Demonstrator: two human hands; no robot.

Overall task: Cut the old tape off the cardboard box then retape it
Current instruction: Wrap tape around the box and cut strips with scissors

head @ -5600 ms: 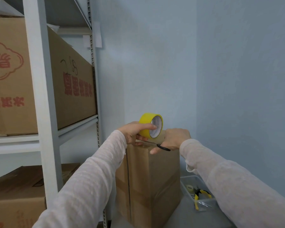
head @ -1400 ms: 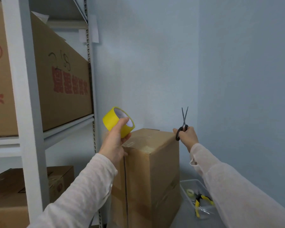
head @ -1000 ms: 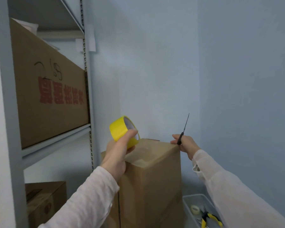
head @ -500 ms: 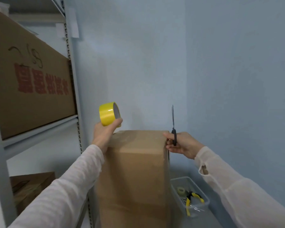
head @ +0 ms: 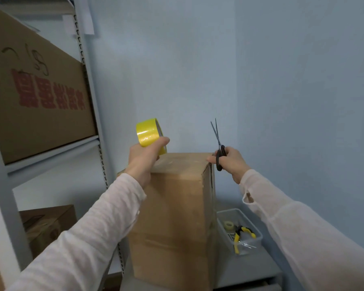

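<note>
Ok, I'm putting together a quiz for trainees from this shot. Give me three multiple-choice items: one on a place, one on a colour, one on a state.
1. Where is the clear bin holding the pliers?
A. On top of the cardboard box
B. Low down, to the right of the box
C. To the left of the box

2. What colour is the tape roll in the left hand?
A. Yellow
B. Blue
C. Brown

3. What state are the scissors in?
A. Lying in the bin
B. Gripped by the right hand, blades pointing up
C. Cutting into the box's side

Answers:
1 B: the bin sits beside the box's lower right.
2 A: the roll is bright yellow.
3 B: the blades rise above the box's top corner.
</note>
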